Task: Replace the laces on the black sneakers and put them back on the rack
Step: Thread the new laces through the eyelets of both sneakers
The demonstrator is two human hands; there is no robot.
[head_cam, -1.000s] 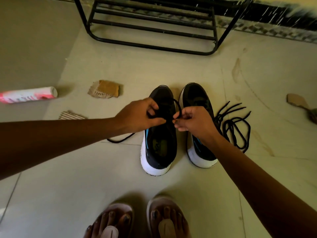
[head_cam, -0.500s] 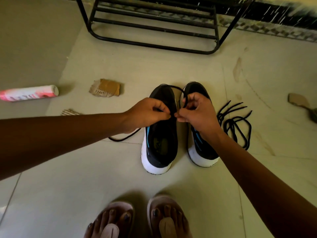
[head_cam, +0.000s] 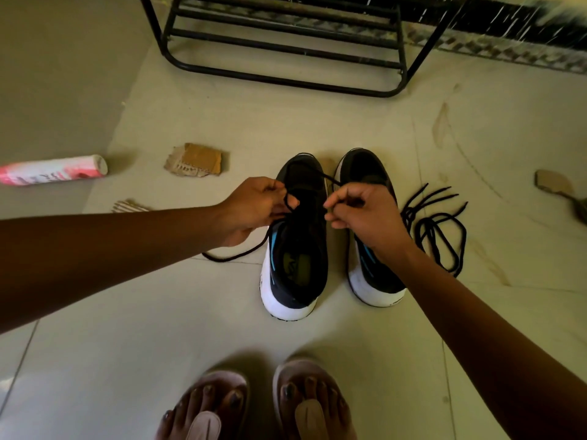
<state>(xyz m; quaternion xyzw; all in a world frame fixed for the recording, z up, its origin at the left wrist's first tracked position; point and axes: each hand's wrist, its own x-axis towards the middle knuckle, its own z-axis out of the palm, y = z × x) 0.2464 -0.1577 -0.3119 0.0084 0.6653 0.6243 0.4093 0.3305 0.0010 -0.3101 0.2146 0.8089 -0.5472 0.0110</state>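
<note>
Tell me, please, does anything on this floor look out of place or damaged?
Yes. Torn cardboard scraps lie left of the sneakers and at the far right, a pink can lies on its side at the left, and a loose black lace lies tangled right of the sneakers.

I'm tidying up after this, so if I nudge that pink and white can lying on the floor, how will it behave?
The can is round and lies on its side on the smooth floor, so it would probably roll rather than slide. It looks slim, so likely light to lift, though how full it is cannot be seen.
</note>
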